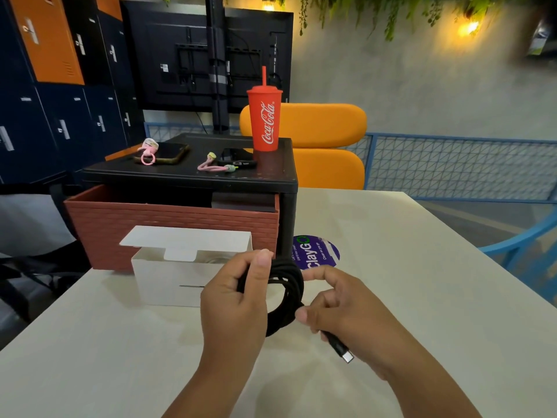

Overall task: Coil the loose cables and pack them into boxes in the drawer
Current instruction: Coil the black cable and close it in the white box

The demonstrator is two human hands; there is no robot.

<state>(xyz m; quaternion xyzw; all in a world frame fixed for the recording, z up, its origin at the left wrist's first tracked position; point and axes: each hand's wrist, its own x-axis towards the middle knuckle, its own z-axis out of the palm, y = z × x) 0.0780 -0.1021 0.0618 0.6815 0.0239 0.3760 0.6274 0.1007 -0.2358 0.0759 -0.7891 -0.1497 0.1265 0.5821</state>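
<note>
A black cable (pixel 286 294) is wound into a coil above the white table (pixel 391 267). My left hand (pixel 233 306) grips the coil's left side, thumb up over the strands. My right hand (pixel 346 309) pinches the coil's right side, and the cable's end with a silver plug (pixel 346 356) sticks out below its fingers. Just behind my hands a white cardboard box (pixel 168 279) stands with its lid flap open. Behind it, the brick-red drawer (pixel 168 224) is pulled out of a black cabinet (pixel 286 182); dark boxes show inside it.
On the cabinet top lie a pink cable (pixel 212 167), a phone with a pink ring cable (pixel 164 153), a black gadget (pixel 236 162) and a red Coca-Cola cup (pixel 265 119). A purple sticker (pixel 315 251) is on the table. An orange chair stands behind.
</note>
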